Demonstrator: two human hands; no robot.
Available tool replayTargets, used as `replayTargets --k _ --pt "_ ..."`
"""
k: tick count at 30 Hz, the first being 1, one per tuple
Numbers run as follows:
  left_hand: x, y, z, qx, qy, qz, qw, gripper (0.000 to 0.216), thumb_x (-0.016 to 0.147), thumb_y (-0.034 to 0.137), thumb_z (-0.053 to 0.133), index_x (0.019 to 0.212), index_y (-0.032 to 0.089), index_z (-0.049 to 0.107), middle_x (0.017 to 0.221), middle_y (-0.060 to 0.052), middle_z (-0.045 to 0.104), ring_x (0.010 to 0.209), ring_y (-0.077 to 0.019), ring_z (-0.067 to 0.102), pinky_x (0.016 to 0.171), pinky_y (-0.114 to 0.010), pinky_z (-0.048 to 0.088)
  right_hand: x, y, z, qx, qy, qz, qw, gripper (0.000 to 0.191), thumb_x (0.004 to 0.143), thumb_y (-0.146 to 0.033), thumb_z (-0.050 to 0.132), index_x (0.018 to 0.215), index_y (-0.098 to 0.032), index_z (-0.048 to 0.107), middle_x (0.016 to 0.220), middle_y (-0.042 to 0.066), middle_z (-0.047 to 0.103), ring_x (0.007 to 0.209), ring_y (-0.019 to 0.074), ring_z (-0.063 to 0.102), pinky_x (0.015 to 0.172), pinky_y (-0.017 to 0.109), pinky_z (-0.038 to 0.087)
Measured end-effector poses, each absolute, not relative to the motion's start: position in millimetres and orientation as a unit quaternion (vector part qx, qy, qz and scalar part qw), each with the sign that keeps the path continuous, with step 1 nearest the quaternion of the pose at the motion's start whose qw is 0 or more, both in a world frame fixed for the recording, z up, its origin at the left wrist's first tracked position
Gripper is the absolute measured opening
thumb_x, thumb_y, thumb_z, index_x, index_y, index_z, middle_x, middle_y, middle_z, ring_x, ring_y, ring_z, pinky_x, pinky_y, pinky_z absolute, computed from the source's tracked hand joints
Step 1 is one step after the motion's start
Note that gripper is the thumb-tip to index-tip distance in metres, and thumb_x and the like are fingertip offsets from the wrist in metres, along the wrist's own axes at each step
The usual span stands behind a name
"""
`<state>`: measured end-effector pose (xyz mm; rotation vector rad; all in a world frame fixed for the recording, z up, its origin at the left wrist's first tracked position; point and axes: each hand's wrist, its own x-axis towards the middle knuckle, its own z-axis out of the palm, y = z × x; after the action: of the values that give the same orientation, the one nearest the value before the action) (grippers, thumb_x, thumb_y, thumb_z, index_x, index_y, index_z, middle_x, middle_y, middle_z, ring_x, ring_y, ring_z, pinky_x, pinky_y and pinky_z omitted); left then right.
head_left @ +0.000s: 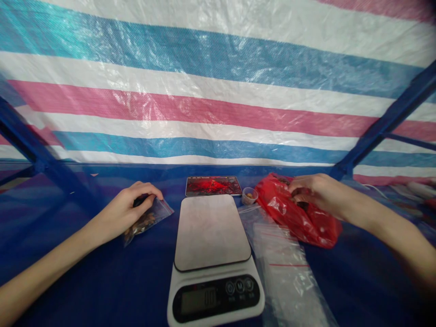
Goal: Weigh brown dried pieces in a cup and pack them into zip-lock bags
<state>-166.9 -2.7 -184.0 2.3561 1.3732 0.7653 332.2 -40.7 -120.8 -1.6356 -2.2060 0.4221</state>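
My left hand (136, 204) is closed on the top of a clear zip bag (147, 221) that holds small brown pieces, left of the scale. At the right, my right hand (308, 188) reaches into the mouth of a red plastic bag (289, 218). Its fingers are bent and their tips are partly hidden by the bag, so what they hold does not show. Between the hands stands a white digital kitchen scale (213, 234) with a bare metal plate and a display that seems to read zero.
Behind the scale lies a phone (213, 185) with a red picture on its screen. A small clear cup (250, 195) with a little in it sits beside the red bag. Flat zip bags (289, 272) lie right of the scale. A striped tarp (204, 109) hangs behind, between blue bars.
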Motion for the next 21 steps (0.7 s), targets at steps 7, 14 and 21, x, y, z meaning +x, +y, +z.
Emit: replayTargets --k 7,14,21 --pt "-164.7 -4.1 -180.3 0.821 0.481 0.263 0.157 0.029 0.094 0.042 0.050 0.094 0.032 0.077 0.101 -0.006 0.078 0.100 -0.0279 0.069 0.093 -0.047 0.054 355.4 -36.0 -120.9 -0.591 -0.770 0.141 0.193 0.019 0.085 -0.018 0.065 0.086 -0.023 0.083 0.091 0.014 0.082 0.079 0.0286 0.077 0.073 0.037 0.060" --pt "-164.4 -3.5 -179.2 0.827 0.480 0.258 0.139 0.031 0.093 0.044 0.049 0.094 0.031 0.077 0.101 -0.006 0.079 0.099 -0.0281 0.069 0.092 -0.046 0.055 348.9 -40.5 -109.0 -0.581 -0.789 0.092 0.176 0.028 0.085 -0.005 0.059 0.086 -0.019 0.083 0.091 0.014 0.083 0.078 0.0236 0.078 0.074 0.032 0.059" --pt "-164.9 -3.0 -179.4 0.824 0.485 0.253 0.150 0.032 0.093 0.044 0.048 0.094 0.029 0.077 0.101 -0.006 0.079 0.098 -0.0286 0.070 0.092 -0.047 0.056 358.9 -41.4 -98.2 -0.559 -0.813 0.000 0.161 0.022 0.088 -0.022 0.060 0.092 -0.018 0.082 0.095 0.013 0.084 0.087 0.0310 0.081 0.078 0.039 0.062"
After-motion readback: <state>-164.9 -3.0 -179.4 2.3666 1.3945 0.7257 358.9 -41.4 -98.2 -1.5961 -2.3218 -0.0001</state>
